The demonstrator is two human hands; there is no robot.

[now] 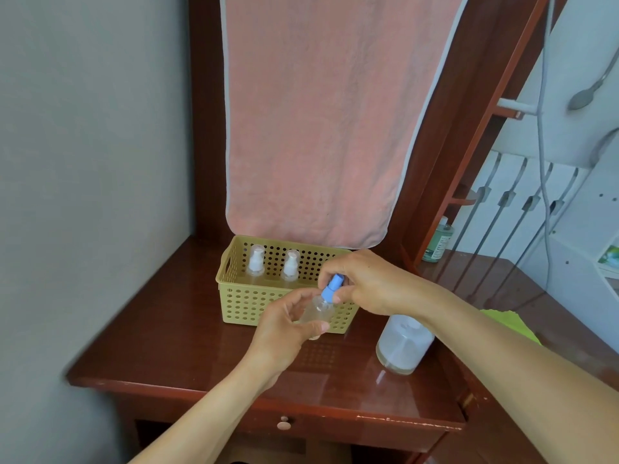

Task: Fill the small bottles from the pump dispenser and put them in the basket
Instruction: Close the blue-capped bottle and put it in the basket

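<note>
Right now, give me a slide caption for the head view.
Small clear bottle held in the left hand, right hand pinching its blue cap; two capped bottles stand in the basket.

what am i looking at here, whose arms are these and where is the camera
There is no machine here. One camera is worn on a person's head and looks down at their own two bare hands. The left hand grips a small clear bottle; the right hand pinches its blue cap. Behind them, on a dark wooden table, stands a yellow perforated basket with two white-topped bottles upright inside. A large pale bottle stands to the right, its top hidden under the right arm. A pink towel hangs behind.
</note>
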